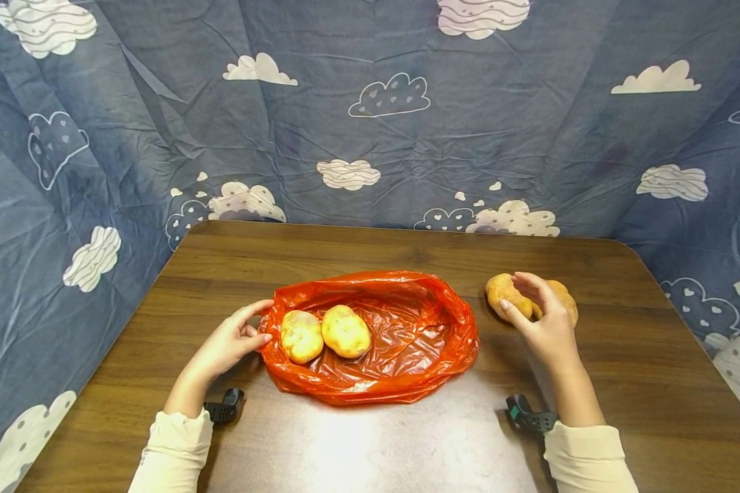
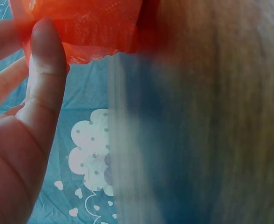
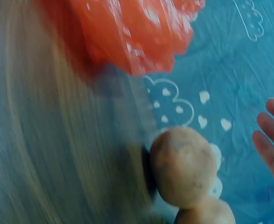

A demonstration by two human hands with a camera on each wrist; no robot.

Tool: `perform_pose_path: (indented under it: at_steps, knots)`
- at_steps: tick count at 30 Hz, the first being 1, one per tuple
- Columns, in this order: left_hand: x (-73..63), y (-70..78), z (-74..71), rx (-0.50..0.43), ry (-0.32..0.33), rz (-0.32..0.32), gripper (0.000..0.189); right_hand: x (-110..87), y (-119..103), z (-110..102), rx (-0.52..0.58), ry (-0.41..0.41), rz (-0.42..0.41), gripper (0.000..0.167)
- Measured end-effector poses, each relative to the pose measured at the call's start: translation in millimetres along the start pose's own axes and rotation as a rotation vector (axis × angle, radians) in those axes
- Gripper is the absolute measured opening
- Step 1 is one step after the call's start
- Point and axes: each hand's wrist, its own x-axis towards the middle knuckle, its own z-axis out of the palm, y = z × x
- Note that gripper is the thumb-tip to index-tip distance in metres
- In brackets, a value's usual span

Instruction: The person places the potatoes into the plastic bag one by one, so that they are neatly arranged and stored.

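Observation:
A red plastic bag [image 1: 376, 396] lies spread on the table with its mouth wide, and two yellowish potatoes [image 1: 346, 332] sit side by side in its left part. At the bag's left rim, my left hand [image 1: 231, 344] pinches the plastic between thumb and fingers; the left wrist view shows the thumb [image 2: 47, 79] against the red film. My right hand [image 1: 550, 330] hovers over a small group of brownish potatoes [image 1: 504, 296] right of the bag, fingers apart and gripping nothing. In the right wrist view its fingers [image 3: 271, 133] are away from the nearest potato [image 3: 183, 165].
The brown wooden table [image 1: 641, 383] extends around the bag. A dark blue cloth with white clouds [image 1: 388, 96] hangs behind the table and at both sides. Each wrist wears a black band [image 1: 530, 415].

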Motion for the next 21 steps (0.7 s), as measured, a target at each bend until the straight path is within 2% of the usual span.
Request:
perform_pose_path:
  at_steps: [4,15,21]
  knots:
    - [0.1,1.0,-0.4,0.003,-0.001,0.007,0.055,-1.0,18,-10,-0.055,0.059,0.017,0.051]
    - [-0.3,1.9,-0.5,-0.001,-0.006,0.002,0.056,-8.1,44,-34,-0.111,0.199,0.118,0.053]
    - [-1.2,2.4,0.3,0.006,0.005,0.01,0.056,-16.3,61,-42,-0.151,0.217,0.209,0.057]
